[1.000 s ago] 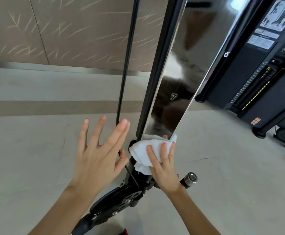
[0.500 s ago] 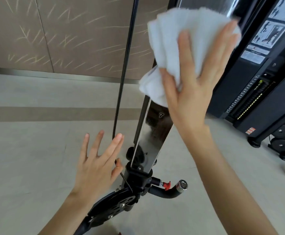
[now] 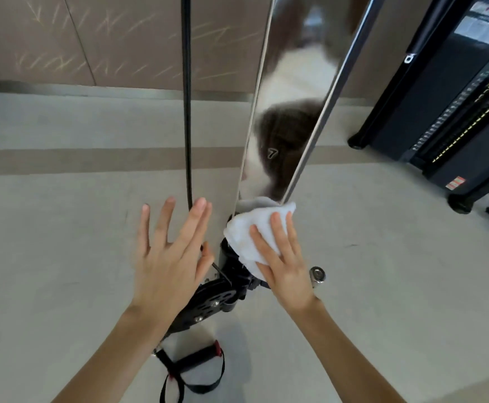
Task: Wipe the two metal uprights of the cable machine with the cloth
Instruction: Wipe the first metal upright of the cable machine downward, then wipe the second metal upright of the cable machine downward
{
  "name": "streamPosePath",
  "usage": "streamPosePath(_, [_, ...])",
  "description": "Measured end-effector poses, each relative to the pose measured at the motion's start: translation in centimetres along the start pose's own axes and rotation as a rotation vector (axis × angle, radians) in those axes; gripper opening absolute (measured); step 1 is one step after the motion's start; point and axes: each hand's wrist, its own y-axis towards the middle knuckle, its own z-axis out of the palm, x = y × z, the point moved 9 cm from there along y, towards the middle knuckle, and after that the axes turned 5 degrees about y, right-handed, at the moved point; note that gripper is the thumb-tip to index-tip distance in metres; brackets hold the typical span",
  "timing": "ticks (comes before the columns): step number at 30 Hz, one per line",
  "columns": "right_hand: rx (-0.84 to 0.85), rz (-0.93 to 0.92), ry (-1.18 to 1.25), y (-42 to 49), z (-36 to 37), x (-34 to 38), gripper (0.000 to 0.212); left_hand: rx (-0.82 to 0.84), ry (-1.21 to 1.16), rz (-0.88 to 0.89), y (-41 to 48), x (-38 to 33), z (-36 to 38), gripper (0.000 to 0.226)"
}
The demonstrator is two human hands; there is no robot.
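Note:
A polished metal upright (image 3: 292, 91) of the cable machine runs from the top of the view down to the middle, with a "7" marked low on it. My right hand (image 3: 284, 263) presses a white cloth (image 3: 252, 234) flat against the upright's lower end, just above the black pulley carriage (image 3: 208, 303). My left hand (image 3: 167, 257) hovers to the left with its fingers spread and straight, beside the black cable (image 3: 187, 97), holding nothing. A second upright is not in view.
A black weight-stack tower (image 3: 452, 112) stands at the right. A chrome adjustment knob (image 3: 317, 274) sticks out beside my right wrist. A black strap handle with red trim (image 3: 191, 370) lies on the pale floor below. A brown wall panel (image 3: 77, 39) runs behind.
My right hand has slid the cloth from high on the upright back down to its lower end. The left hand has stayed open beside the cable.

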Motion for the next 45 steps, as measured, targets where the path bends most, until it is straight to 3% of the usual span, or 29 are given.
streamPosePath(5, [0.220,0.182,0.045,-0.9,-5.3,0.8,0.045,0.261,0.025,0.054,2.7,-2.4,-2.0,0.057])
streamPosePath(9, [0.362,0.351,0.083,0.3,-12.9,0.3,0.041,0.528,-0.146,0.175,5.1,-5.2,-6.5,0.074])
streamPosePath(14, [0.506,0.410,0.066,5.1,-25.4,2.7,0.043,0.759,-0.250,0.049,11.2,-6.0,-17.9,0.077])
streamPosePath(20, [0.439,0.417,0.084,11.7,-41.3,6.9,0.039,0.731,-0.285,-0.051,21.1,-5.4,-32.6,0.065])
streamPosePath(26, [0.345,0.430,0.127,15.1,-52.0,10.6,0.041,0.686,-0.308,-0.080,26.8,-5.8,-41.8,0.059])
streamPosePath(31, [0.271,0.465,0.133,15.7,-58.1,12.6,0.041,0.578,-0.340,-0.059,28.9,-6.6,-47.5,0.059])
streamPosePath(45, [0.101,0.620,0.003,7.0,-70.3,18.0,0.037,0.511,-0.400,0.119,27.5,-10.7,-58.3,0.060])
